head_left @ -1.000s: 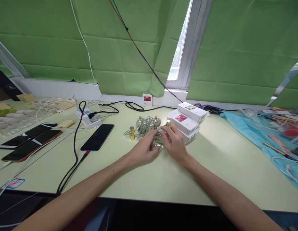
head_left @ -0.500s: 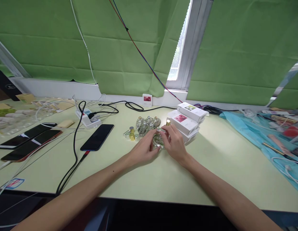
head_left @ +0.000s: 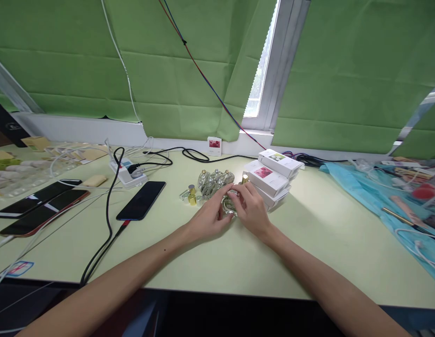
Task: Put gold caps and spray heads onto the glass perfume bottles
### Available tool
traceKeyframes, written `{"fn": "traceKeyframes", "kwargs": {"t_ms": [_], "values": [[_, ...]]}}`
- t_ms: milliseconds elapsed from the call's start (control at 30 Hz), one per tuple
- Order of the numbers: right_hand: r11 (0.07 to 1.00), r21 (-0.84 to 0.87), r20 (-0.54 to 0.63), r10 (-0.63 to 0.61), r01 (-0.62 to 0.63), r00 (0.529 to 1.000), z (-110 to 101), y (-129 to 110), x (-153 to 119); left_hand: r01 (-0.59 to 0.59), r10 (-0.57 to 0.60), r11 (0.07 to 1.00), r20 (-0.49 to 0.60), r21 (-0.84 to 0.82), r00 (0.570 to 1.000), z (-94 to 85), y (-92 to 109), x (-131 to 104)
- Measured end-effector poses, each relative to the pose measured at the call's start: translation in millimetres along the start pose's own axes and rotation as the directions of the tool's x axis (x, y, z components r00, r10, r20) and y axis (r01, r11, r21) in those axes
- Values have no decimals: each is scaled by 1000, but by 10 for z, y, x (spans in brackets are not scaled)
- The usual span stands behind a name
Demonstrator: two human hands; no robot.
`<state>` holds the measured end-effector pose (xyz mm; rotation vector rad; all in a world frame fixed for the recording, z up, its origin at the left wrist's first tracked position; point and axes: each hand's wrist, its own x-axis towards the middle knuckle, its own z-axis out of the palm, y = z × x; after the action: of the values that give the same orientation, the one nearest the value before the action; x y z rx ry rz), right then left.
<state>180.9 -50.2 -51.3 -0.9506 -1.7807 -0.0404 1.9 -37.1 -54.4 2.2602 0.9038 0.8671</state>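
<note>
Between my hands is a clear glass perfume bottle [head_left: 228, 206], near the middle of the table and partly covered by my fingers. My left hand [head_left: 213, 213] is curled round its left side. The fingers of my right hand [head_left: 251, 206] are bent and pinched at the bottle's top; whether a small part sits between them is hidden. Just behind stand several similar glass bottles [head_left: 214, 181] with gold and silver necks. Left of these are gold caps [head_left: 192, 200] and small clear pieces [head_left: 184, 195]. Beyond my right hand a gold cap [head_left: 245, 179] shows.
White boxes [head_left: 270, 181] are stacked right of my hands. A black phone [head_left: 141, 200] with a cable lies left, near a power strip [head_left: 128, 174] and two more phones [head_left: 45, 213]. A blue plastic sheet [head_left: 358, 187] with clutter covers the right side.
My right fingers have shifted slightly left and closed over the bottle's top, meeting my left fingertips. My left hand stays nearly still round the bottle.
</note>
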Motion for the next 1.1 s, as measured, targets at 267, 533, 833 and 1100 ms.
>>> {"fn": "traceKeyframes", "kwargs": {"t_ms": [267,533,833,1100], "values": [[1000,13,-10,-13,13,1000,4,9,1,2,-2,1000,-7,1,1000,-3,21,8],[1000,26,-9,-8,9,1000,1,2,4,-1,-1,999,-40,-51,999,4,66,10],[996,84,-14,21,-20,1000,15,6,0,6,-13,994,-64,-106,998,19,116,29],[987,130,-53,103,-95,993,-6,6,7,14,-22,994,-73,-110,997,38,97,43]]}}
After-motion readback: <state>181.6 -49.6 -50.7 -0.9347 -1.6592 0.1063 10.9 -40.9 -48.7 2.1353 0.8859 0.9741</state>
